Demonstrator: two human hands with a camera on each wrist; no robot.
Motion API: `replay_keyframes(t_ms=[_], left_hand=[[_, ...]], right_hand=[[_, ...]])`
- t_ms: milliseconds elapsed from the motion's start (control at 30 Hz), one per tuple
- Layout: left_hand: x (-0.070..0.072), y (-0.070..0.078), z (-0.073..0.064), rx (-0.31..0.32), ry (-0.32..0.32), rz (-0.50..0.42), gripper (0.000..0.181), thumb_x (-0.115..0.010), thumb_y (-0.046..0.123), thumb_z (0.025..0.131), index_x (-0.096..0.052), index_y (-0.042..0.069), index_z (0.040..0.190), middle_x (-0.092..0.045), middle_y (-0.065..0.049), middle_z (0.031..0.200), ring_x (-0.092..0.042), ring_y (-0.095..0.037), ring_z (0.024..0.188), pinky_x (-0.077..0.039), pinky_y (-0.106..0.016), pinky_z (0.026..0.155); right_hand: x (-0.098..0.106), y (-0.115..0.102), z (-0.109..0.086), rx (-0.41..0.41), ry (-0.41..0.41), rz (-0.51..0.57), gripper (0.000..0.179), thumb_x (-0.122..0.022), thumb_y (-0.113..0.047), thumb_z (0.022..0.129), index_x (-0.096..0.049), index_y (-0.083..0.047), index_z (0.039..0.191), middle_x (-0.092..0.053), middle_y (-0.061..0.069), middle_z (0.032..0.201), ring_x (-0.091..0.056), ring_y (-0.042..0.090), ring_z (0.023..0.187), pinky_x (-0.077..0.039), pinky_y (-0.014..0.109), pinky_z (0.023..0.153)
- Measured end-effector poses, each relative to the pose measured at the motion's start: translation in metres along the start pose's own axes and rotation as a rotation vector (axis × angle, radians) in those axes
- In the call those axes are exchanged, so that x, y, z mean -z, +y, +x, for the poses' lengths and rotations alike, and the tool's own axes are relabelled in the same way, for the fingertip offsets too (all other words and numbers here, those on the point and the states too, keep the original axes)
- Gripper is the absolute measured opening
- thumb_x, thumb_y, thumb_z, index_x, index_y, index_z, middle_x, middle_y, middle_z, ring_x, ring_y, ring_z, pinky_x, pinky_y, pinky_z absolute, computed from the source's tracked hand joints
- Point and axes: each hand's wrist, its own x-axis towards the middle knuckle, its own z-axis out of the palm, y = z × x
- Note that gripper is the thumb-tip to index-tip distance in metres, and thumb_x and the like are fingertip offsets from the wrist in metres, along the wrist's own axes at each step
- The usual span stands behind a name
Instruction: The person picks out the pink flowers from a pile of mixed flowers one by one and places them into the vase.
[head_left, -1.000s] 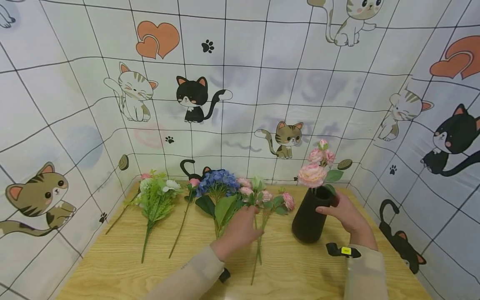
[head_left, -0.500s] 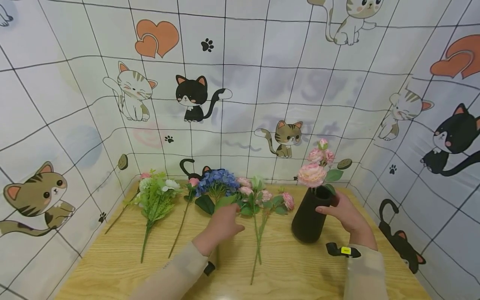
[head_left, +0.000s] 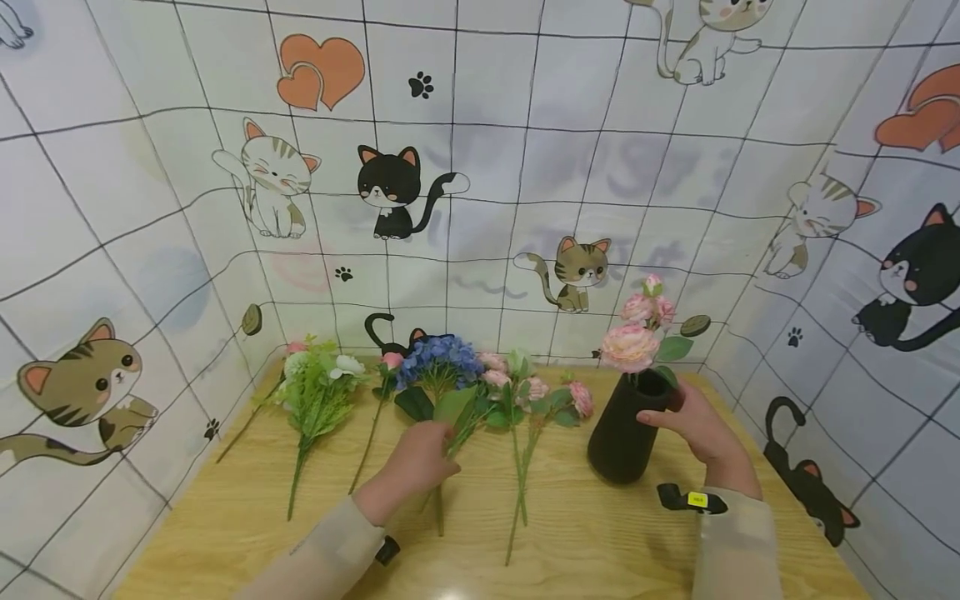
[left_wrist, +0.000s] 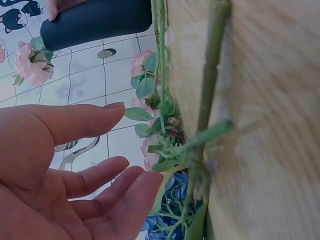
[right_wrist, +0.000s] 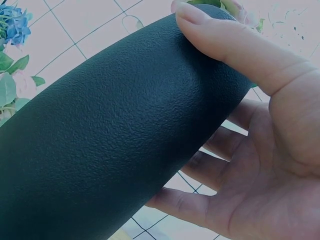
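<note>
While the right hand (head_left: 701, 423) is clamped round the neck of the black vase (head_left: 624, 442), which holds pink flowers (head_left: 630, 348) on the right of the wooden table (head_left: 592, 542), the head view shows the left hand (head_left: 408, 467) near the leaves of the blue flower (head_left: 440, 362), left of the loose pink roses (head_left: 536, 388). In the left wrist view that hand's thumb and fingers stand apart beside a thick green stem (left_wrist: 207, 90); in the right wrist view, thumb and fingers take opposite sides of the vase.
</note>
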Motion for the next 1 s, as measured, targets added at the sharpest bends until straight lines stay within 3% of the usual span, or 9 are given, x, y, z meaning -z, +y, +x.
replay_keyframes(t_ms=[100,267,500,600,733,833,1000], left_hand=[[0.001,-0.004,-0.003,-0.02,0.007,0.019,0.033,-0.09,0.012,0.082,-0.072,0.0,0.107,-0.059,0.0,0.073,-0.052,-0.014,0.065,-0.054,-0.041,0.07],[-0.002,-0.009,-0.009,-0.041,0.012,0.0,0.027,-0.09,0.006,0.081,-0.065,0.004,0.092,-0.05,0.002,0.067,-0.044,-0.012,0.061,-0.043,-0.032,0.062],[-0.008,-0.015,-0.014,-0.036,0.01,-0.007,0.045,-0.092,0.003,0.078,-0.048,0.011,0.074,-0.034,0.005,0.065,-0.033,-0.012,0.062,-0.032,-0.028,0.061],[-0.01,-0.017,-0.016,-0.016,0.009,-0.018,0.047,-0.092,0.0,0.075,-0.047,0.012,0.07,-0.036,0.005,0.064,-0.035,-0.012,0.061,-0.034,-0.028,0.06],[-0.014,-0.02,-0.017,0.003,0.0,-0.034,0.035,-0.092,-0.001,0.071,-0.059,0.008,0.076,-0.051,0.003,0.067,-0.046,-0.012,0.064,-0.041,-0.029,0.06],[-0.017,-0.023,-0.016,0.0,0.0,-0.025,0.033,-0.092,-0.002,0.069,-0.061,0.008,0.078,-0.053,0.004,0.069,-0.047,-0.011,0.064,-0.043,-0.029,0.06],[-0.017,-0.023,-0.015,-0.009,-0.019,-0.039,0.059,-0.086,-0.007,0.072,-0.034,0.02,0.063,-0.022,0.009,0.063,-0.023,-0.011,0.06,-0.026,-0.027,0.058]], right_hand=[[0.001,0.0,0.0,0.003,0.001,-0.003,0.074,-0.079,-0.007,0.095,-0.039,0.008,0.156,-0.056,-0.031,0.127,-0.055,-0.014,0.117,-0.052,0.016,0.093],[0.002,0.001,0.001,0.01,0.0,-0.007,0.074,-0.079,-0.007,0.095,-0.039,0.008,0.156,-0.056,-0.031,0.127,-0.055,-0.014,0.117,-0.052,0.017,0.093],[0.0,0.002,0.003,0.007,-0.001,-0.012,0.071,-0.08,-0.007,0.094,-0.043,0.009,0.153,-0.058,-0.031,0.125,-0.056,-0.014,0.116,-0.052,0.017,0.092],[-0.001,0.003,0.004,0.009,-0.001,-0.022,0.071,-0.08,-0.007,0.094,-0.044,0.009,0.152,-0.059,-0.03,0.125,-0.057,-0.013,0.115,-0.052,0.017,0.093],[-0.001,0.001,0.003,0.0,0.006,-0.043,0.073,-0.08,-0.008,0.094,-0.042,0.008,0.154,-0.057,-0.026,0.128,-0.055,-0.015,0.114,-0.052,0.016,0.092],[0.0,0.0,0.002,-0.016,0.009,-0.058,0.074,-0.08,-0.01,0.094,-0.042,0.007,0.155,-0.056,-0.022,0.131,-0.054,-0.016,0.114,-0.051,0.016,0.092],[0.0,-0.001,0.001,-0.017,0.006,-0.052,0.073,-0.08,-0.01,0.094,-0.042,0.007,0.155,-0.056,-0.024,0.13,-0.054,-0.016,0.114,-0.051,0.016,0.092]])
